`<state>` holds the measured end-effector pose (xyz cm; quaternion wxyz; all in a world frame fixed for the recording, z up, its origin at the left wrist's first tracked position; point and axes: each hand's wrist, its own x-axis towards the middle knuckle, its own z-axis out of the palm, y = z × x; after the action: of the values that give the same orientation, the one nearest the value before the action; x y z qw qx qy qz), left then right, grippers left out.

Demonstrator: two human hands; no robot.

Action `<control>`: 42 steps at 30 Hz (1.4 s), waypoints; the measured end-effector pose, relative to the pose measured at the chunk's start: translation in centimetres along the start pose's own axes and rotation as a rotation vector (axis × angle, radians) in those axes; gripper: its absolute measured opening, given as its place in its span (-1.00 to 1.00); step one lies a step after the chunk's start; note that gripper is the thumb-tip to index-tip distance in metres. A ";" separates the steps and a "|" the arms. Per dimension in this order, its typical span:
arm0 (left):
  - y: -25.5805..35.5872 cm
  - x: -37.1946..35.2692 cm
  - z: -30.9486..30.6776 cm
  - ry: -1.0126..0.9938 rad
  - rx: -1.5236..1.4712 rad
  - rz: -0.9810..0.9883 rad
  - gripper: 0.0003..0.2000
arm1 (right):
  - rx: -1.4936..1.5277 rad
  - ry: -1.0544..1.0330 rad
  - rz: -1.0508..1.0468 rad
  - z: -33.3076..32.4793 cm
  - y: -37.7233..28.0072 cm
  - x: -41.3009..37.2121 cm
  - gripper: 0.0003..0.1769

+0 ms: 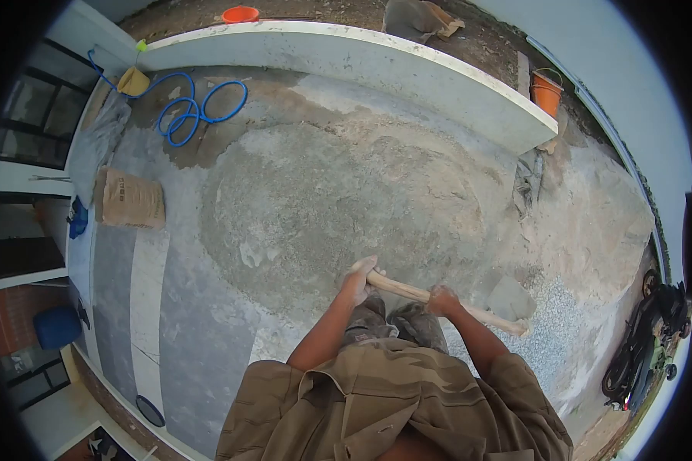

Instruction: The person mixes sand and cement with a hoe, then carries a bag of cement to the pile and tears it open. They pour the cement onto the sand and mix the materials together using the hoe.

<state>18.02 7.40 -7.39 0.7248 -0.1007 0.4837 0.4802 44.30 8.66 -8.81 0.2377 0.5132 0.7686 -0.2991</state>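
Note:
My left hand (pixel 357 280) is wrapped round the upper end of a hoe's pale wooden handle (pixel 400 287). Further down the same handle, my right hand (pixel 442 300) is closed on it. The handle slants down to the right, and a grey, dusty blade (pixel 512 299) shows at its far end, over the edge of a gravel heap (pixel 553 326). In front of my feet spreads a wide, low bed of grey cement and sand mix (pixel 307 200), with browner sand (pixel 430 180) on its far right part.
A paper sack (pixel 133 200) lies on the tiles at left. Behind it are a coiled blue hose (pixel 200 111) and a yellow bucket (pixel 133 81). A low white wall (pixel 346 58) bounds the far side, with an orange bucket (pixel 547 95) beyond it. A motorcycle (pixel 642 346) stands at right.

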 end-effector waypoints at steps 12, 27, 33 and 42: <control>-0.1 -11.0 -33.9 0.775 0.524 0.112 -0.76 | 1.097 0.655 0.659 12.1 13.0 -19.0 -0.64; -5.3 -26.1 -42.0 0.466 0.552 0.122 -0.57 | 1.127 0.626 0.417 21.9 -7.0 -23.8 -0.86; -0.7 -29.2 -48.6 0.494 0.442 0.365 -0.75 | 0.986 0.709 0.311 22.0 -14.1 -20.0 -0.83; -6.5 -43.2 -76.4 0.895 0.056 0.059 -0.77 | 0.723 0.562 0.207 15.4 -38.8 -14.7 -0.72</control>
<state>-26.10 -68.47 -14.09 0.4327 -0.2651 0.7652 0.3962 14.34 -23.11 -1.51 -0.1454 0.6981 0.5944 -0.3719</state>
